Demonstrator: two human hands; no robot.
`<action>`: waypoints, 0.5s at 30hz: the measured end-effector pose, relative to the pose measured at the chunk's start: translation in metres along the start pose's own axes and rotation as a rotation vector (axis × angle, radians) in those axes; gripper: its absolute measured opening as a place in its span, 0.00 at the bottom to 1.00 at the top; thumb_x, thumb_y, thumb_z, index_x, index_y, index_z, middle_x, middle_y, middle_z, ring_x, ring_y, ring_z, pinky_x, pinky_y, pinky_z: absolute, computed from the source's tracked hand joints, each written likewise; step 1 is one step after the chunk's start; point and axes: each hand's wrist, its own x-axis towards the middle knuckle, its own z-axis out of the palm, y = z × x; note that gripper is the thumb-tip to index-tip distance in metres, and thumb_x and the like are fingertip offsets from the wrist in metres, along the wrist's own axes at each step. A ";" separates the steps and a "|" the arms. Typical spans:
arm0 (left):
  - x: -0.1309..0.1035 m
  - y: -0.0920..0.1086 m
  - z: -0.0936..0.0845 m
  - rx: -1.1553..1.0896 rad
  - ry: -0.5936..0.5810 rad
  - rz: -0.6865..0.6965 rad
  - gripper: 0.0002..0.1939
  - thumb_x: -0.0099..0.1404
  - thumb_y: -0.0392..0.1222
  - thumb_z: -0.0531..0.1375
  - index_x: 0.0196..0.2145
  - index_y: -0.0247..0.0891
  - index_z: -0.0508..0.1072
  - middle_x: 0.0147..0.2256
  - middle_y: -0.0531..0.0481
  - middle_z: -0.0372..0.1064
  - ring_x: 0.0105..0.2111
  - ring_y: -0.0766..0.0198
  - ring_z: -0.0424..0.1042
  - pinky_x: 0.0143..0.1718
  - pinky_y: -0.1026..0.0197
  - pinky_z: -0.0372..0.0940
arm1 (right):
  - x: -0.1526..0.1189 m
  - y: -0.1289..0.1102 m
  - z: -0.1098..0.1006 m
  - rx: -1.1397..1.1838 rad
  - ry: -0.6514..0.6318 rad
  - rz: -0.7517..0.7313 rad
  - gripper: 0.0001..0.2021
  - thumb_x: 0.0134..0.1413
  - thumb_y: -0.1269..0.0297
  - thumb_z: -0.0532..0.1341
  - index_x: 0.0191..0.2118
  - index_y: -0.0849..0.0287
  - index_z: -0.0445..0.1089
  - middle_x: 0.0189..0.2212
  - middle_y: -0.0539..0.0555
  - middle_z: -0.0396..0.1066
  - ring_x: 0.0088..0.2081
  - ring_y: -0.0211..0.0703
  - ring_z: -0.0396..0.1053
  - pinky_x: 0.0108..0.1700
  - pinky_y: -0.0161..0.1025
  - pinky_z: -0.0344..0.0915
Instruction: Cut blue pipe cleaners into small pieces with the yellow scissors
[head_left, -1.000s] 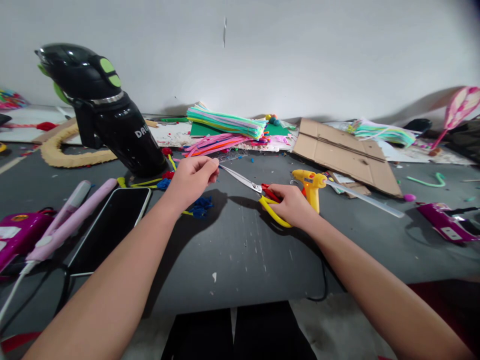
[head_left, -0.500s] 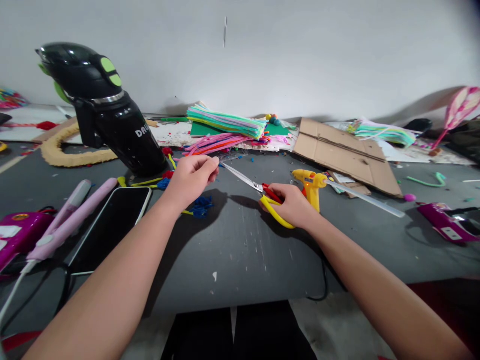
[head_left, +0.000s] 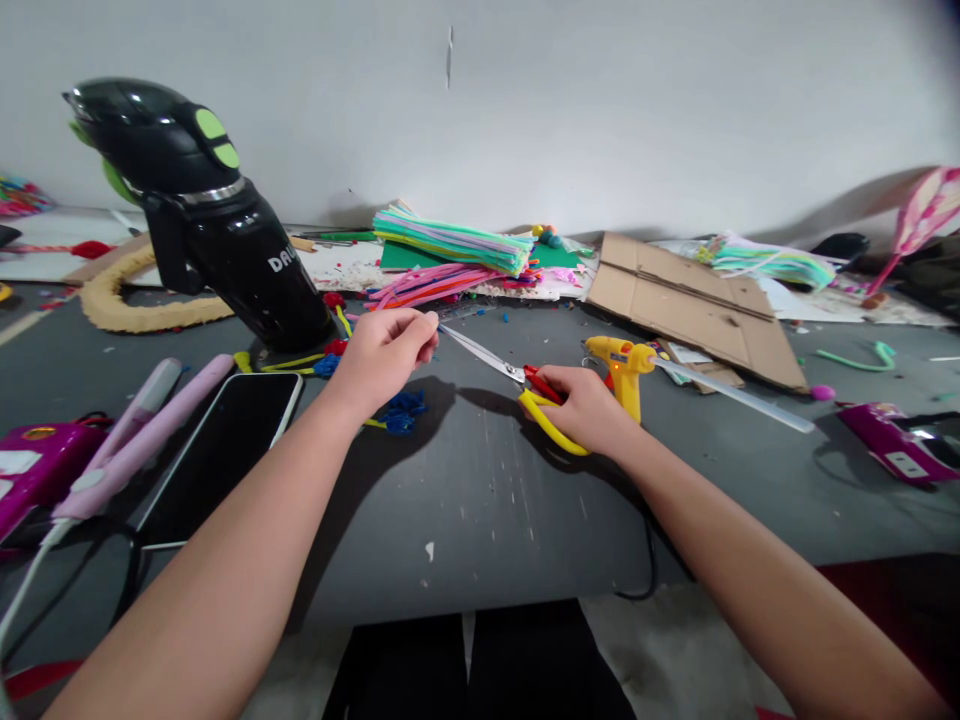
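My right hand [head_left: 581,405] is closed around the red and yellow handles of a pair of scissors [head_left: 486,357]. The blades point left, and their tips reach the fingertips of my left hand [head_left: 394,355]. That hand is pinched, thumb against fingers; whatever lies between them is hidden or too small to make out. Blue fuzzy pieces [head_left: 403,412] lie on the table just below my left hand. A yellow hot glue gun [head_left: 621,365], with a clear glue stick coming out of its back, rests beyond my right hand.
A black bottle [head_left: 236,255] stands at left, near a phone [head_left: 217,450] and a pink hair straightener [head_left: 142,440]. Pipe cleaners [head_left: 450,240] lie in bundles at the back. Flattened cardboard [head_left: 690,310] lies at right, with a magenta device [head_left: 900,440] near the right edge.
Both hands and the scissors hold almost the same position. The view has shifted very slightly.
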 end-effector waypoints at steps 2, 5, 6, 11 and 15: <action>0.000 0.000 0.000 0.001 -0.003 0.002 0.17 0.65 0.46 0.58 0.21 0.36 0.69 0.18 0.53 0.61 0.19 0.71 0.58 0.21 0.66 0.54 | 0.000 0.000 -0.001 -0.003 0.001 -0.001 0.13 0.47 0.64 0.61 0.23 0.57 0.53 0.20 0.44 0.52 0.26 0.34 0.49 0.29 0.36 0.45; 0.000 -0.001 -0.001 -0.005 -0.002 -0.002 0.16 0.65 0.46 0.58 0.21 0.36 0.69 0.18 0.53 0.61 0.19 0.71 0.58 0.21 0.66 0.54 | 0.001 0.001 0.000 -0.005 0.010 0.008 0.13 0.47 0.64 0.61 0.22 0.57 0.54 0.20 0.44 0.51 0.26 0.34 0.49 0.29 0.36 0.45; 0.001 -0.001 -0.001 -0.007 -0.001 -0.001 0.16 0.65 0.46 0.58 0.21 0.36 0.69 0.18 0.53 0.61 0.19 0.71 0.58 0.21 0.66 0.54 | 0.001 0.002 0.000 -0.005 0.014 0.012 0.13 0.47 0.64 0.61 0.22 0.57 0.54 0.20 0.44 0.51 0.26 0.34 0.49 0.28 0.36 0.45; 0.001 -0.001 -0.001 -0.006 0.002 0.006 0.16 0.65 0.45 0.58 0.21 0.35 0.69 0.18 0.53 0.62 0.19 0.71 0.58 0.21 0.66 0.54 | 0.000 0.003 0.001 0.043 0.034 0.037 0.11 0.48 0.60 0.61 0.24 0.58 0.60 0.21 0.46 0.57 0.26 0.35 0.51 0.29 0.36 0.46; 0.001 -0.001 0.000 -0.010 0.016 0.000 0.16 0.65 0.45 0.58 0.22 0.35 0.69 0.18 0.53 0.61 0.19 0.71 0.58 0.21 0.66 0.54 | -0.001 0.003 0.001 0.080 0.020 0.045 0.13 0.48 0.55 0.63 0.25 0.57 0.60 0.21 0.46 0.59 0.25 0.35 0.52 0.28 0.36 0.47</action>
